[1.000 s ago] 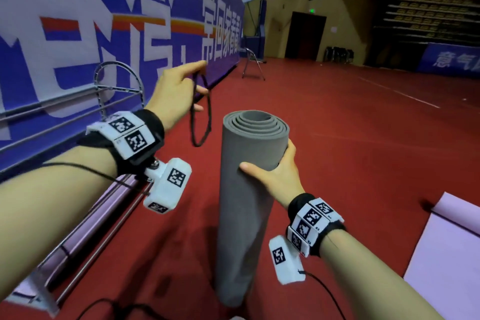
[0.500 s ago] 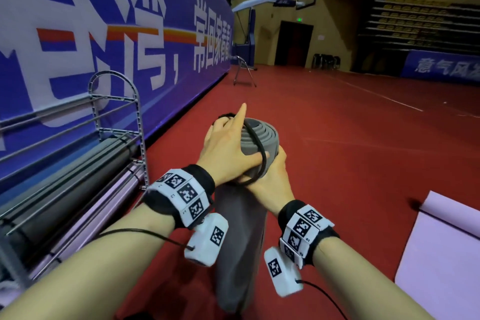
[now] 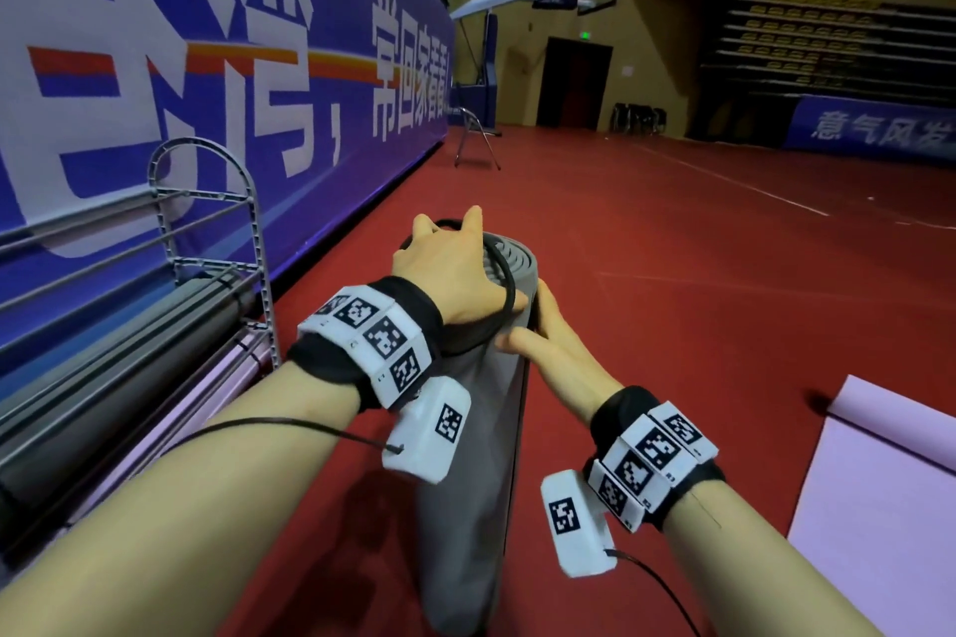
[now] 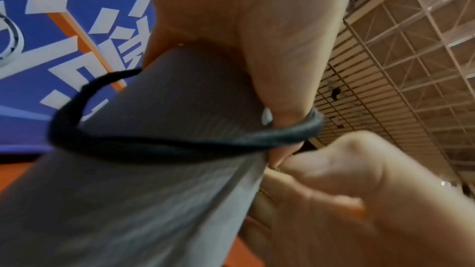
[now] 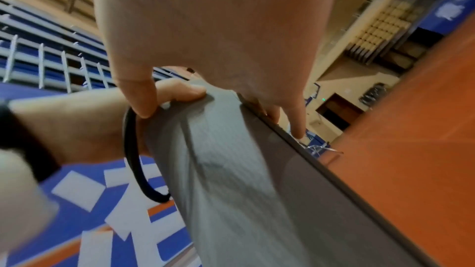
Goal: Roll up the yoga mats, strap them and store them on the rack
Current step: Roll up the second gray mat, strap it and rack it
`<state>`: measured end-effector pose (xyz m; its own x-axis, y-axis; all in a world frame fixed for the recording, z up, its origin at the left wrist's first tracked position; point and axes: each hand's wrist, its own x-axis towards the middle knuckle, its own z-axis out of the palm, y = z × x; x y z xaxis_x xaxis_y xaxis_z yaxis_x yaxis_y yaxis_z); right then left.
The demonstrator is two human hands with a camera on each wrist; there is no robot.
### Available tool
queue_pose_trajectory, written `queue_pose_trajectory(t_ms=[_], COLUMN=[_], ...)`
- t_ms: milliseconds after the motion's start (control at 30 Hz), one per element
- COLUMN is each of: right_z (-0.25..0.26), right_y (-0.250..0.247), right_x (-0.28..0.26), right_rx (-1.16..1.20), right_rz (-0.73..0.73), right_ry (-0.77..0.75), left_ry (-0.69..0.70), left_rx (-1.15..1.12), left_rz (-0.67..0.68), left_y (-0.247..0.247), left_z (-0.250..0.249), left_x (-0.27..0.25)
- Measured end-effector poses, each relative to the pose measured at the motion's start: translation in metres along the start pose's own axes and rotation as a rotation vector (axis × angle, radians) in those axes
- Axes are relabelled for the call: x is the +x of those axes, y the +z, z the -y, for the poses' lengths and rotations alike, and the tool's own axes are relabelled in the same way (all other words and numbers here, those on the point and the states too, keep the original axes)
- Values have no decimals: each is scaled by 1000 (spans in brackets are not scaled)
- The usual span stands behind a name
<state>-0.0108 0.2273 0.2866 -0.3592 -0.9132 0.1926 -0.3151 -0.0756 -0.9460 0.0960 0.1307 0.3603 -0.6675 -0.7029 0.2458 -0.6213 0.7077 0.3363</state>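
Both hands (image 3: pixel 455 269) on gray mat (image 3: pixel 481 429), strap (image 4: pixel 180 145).

Indoor gym w/ red floor (image 3: pixel 672 248) and thin white court lines. Blue banner (image 3: pixel 207 67) w/ big white characters runs along left wall. Folding chair (image 3: pixel 476 140) by its far end — dark doorway (image 3: pixel 574 83) beyond, green sign above. Tiered bleachers (image 3: pixel 827 47) at right; dim, yellowish walls.

Both forearms reach forward. Left hand (image 3: pixel 455 269) lies palm-down, fingers spread, thumb hooked. Right hand (image 3: pixel 548 347) is just below it, fingers curled in a grip.
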Motion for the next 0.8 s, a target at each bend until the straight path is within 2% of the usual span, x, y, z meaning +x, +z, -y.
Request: queue_pose_trajectory(t_ms=[100, 167, 267, 333, 500, 567, 667, 800], right_z=[1, 8, 14, 10, 15, 16, 10, 5], right_y=[-5, -10, -13, -14, -16, -14, -11, -12], right_x=[5, 5, 6, 8, 4, 5, 6, 9], right_rx=[78, 119, 22, -21, -133, -189, -345, -521], right_rz=[-58, -92, -129, -180, -233, -317, -452, -429], right_ry=[62, 112, 119, 141, 160, 135, 68, 30], left_ry=[-12, 38, 116, 135, 142, 154, 248, 268], left_rx=[-1, 34, 90, 88, 68, 49, -21, -331], left_rz=[18, -58, -191, -228, -209, -197, -143, -155], left_y=[2, 12, 30, 33, 29, 26, 21, 20], left_z=[-4, -6, -7, -7, -3, 1, 10, 30], left_x=[7, 7, 7, 10, 8, 7, 0, -7])
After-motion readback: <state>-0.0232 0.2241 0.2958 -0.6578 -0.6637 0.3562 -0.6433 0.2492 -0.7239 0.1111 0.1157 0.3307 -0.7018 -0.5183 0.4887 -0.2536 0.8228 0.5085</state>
